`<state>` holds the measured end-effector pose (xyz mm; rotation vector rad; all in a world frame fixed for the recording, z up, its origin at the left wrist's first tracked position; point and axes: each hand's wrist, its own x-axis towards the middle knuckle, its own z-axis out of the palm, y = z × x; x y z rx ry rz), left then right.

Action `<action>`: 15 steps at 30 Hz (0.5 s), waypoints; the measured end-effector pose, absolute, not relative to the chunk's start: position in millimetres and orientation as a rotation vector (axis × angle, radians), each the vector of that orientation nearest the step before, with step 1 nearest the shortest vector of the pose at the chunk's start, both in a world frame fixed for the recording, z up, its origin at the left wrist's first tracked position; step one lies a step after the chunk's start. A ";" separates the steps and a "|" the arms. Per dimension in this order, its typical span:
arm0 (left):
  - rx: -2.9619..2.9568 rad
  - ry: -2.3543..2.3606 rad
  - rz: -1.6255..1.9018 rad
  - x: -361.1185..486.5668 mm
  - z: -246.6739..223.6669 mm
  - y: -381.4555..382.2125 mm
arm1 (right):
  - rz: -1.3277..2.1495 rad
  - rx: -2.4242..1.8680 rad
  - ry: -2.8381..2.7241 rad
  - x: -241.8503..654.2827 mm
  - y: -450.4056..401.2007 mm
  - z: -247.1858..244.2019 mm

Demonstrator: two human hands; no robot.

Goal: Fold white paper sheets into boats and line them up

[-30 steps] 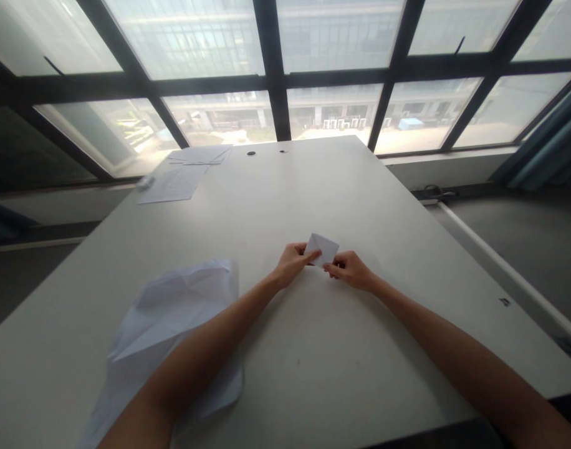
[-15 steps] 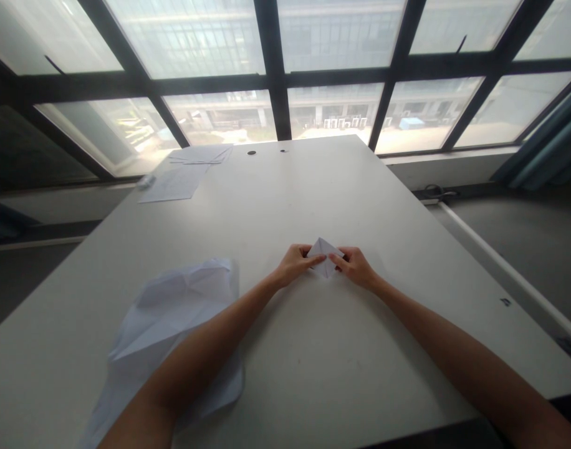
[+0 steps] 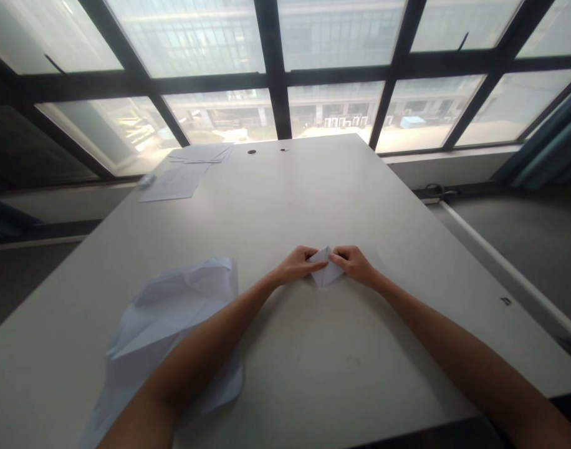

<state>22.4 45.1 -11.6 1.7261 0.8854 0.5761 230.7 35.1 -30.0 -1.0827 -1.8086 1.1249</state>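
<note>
A small folded piece of white paper [image 3: 323, 275], roughly diamond-shaped with a crease down its middle, is held between both hands over the table. My left hand [image 3: 298, 264] grips its left side, thumb lying across the front and fingers curled behind. On the right side, my right hand [image 3: 354, 264] pinches the paper, its thumb near the upper middle. The fingers behind the paper are partly hidden. Beneath my left forearm lies a large creased sheet of white paper [image 3: 173, 305].
The white table [image 3: 290, 206] reaches to the windows. At its far left lie white sheets [image 3: 173, 184] with thin paper strips [image 3: 201, 161] on top and a small clear object [image 3: 146, 181] beside them. Two dark spots are near the far edge. A white rail [image 3: 500, 255] runs along the right.
The folded paper has tilted and dropped slightly between my hands, its top corner now lower. My right thumb has shifted a little on it. The large sheet stays put.
</note>
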 end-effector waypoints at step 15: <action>1.508 1.071 0.955 30.2 -22.9 42.9 | 1.001 -1.075 -1.646 229.0 30.2 -32.6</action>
